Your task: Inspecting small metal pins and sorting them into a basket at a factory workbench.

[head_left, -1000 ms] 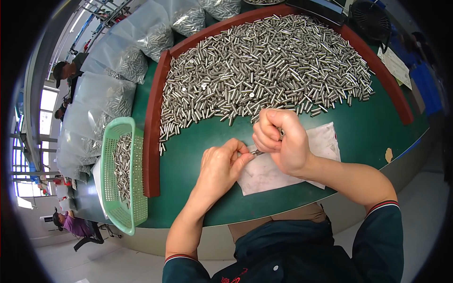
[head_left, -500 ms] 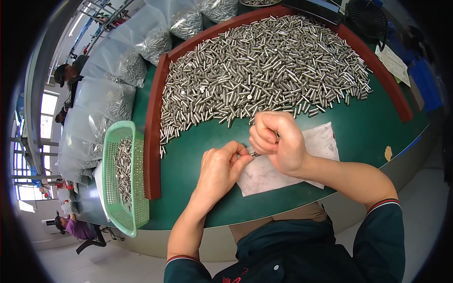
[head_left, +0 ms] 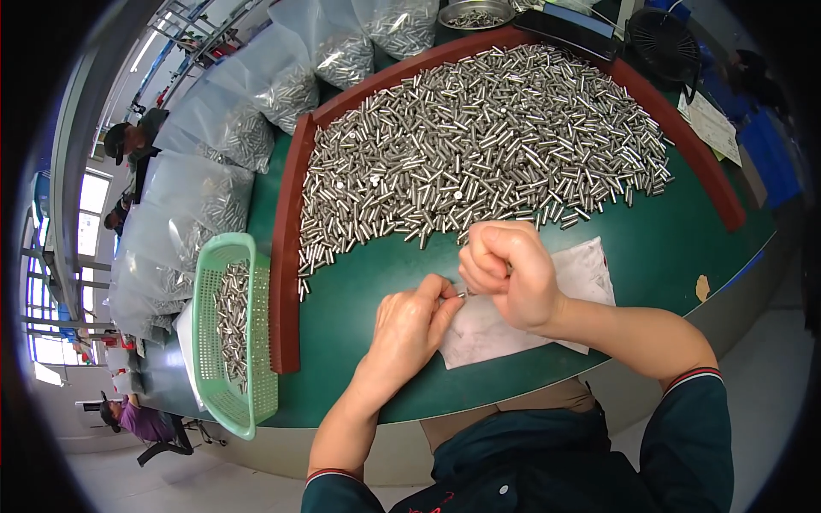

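Between the thumb and fingertips of my left hand [head_left: 409,329] is pinched a small metal pin [head_left: 463,295], its end pointing toward my right hand. My right hand [head_left: 516,275] is curled into a fist just right of the pin; whatever its fingers may hold is hidden. Both hands are over a white cloth [head_left: 479,338] with grey smudges, spread on the green table. Beyond them lies a wide heap of short shiny metal pins [head_left: 487,137], a few with white round ends showing.
Dark red rails [head_left: 286,256] border the heap. At left stands a light green basket [head_left: 250,342] part full of pins. Clear bags of pins [head_left: 244,128] line the far left. A steel bowl [head_left: 475,15], a phone [head_left: 569,32] and a black fan [head_left: 663,43] sit at the back.
The whole view has shifted slightly, so the table and its contents appear lower. Both hands keep nearly the same pose, with the pin still in my left fingertips.
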Tool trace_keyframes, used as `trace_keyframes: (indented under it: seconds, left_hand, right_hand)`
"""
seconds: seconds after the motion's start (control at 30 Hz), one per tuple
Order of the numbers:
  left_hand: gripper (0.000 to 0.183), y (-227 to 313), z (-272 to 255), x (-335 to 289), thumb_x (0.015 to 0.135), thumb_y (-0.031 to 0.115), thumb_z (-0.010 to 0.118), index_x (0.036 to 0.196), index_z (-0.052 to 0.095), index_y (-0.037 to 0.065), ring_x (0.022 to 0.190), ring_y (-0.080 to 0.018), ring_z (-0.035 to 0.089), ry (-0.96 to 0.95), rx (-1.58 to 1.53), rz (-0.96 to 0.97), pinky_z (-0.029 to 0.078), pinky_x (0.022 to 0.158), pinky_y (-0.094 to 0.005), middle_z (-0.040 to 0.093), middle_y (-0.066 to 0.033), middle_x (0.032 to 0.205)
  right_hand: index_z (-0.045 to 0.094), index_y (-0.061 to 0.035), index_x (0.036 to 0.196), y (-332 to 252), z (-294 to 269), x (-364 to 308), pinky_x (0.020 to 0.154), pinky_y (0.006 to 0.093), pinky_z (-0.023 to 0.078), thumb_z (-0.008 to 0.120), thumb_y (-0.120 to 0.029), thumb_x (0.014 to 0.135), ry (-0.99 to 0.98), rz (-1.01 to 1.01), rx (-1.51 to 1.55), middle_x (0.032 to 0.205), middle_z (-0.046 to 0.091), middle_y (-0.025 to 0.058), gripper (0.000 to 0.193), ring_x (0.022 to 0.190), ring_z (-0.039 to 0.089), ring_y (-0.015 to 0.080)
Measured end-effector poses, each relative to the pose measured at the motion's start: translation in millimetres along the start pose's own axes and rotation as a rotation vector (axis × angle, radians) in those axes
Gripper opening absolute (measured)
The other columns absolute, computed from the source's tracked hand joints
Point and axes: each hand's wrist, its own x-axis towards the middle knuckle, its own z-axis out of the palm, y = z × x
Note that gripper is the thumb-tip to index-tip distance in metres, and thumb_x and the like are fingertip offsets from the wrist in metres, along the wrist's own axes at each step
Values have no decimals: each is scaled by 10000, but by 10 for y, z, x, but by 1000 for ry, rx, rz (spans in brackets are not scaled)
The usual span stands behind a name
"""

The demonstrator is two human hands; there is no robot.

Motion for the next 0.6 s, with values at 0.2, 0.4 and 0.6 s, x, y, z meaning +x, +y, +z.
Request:
trace_keyframes:
  seconds: [0.2, 0.4, 0.6]
  left_hand:
    - [141, -224, -142, 22, 857, 183, 531, 906, 480, 61, 535, -58, 259, -248, -1570, -364, 249, 469, -173, 383, -5, 675]
    - [180, -258, -183, 148, 882, 210, 459, 919, 502, 39, 612, -94, 402, 9, -1615, -477, 332, 517, -210, 464, -47, 720]
    - [242, -382, -50, 275, 793, 223, 619, 688, 552, 15, 457, -43, 329, 323, -519, -307, 265, 427, -201, 415, 40, 518]
  right_hand:
    - [266, -106, 505, -70, -104, 76, 382, 237, 137, 330, -163, 813, 92, -53, 204, 416, 249, -21, 320, 383, 160, 64]
    - [262, -112, 511, -99, -107, 67, 383, 236, 138, 329, -183, 821, 104, -45, 199, 414, 248, -26, 325, 384, 159, 63]
    - [261, -111, 513, -81, -79, 96, 387, 237, 136, 328, -186, 822, 93, -32, 195, 415, 245, -28, 326, 391, 158, 61]
